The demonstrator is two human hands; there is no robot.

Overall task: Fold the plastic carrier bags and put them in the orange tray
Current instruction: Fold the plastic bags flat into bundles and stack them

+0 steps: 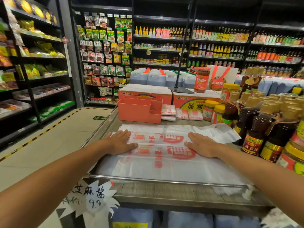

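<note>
Carrier bag (158,163) on shop counter (164,192); left hand (120,143), right hand (204,145) press flat, grip wide.

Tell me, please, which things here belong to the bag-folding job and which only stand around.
For the job:
plastic carrier bag, flat under the left hand and right hand
orange tray
small folded bags beside the tray

Only standing around:
dark sauce bottles
yellow-lidded jars
red jar on the cartons
price sign
</note>
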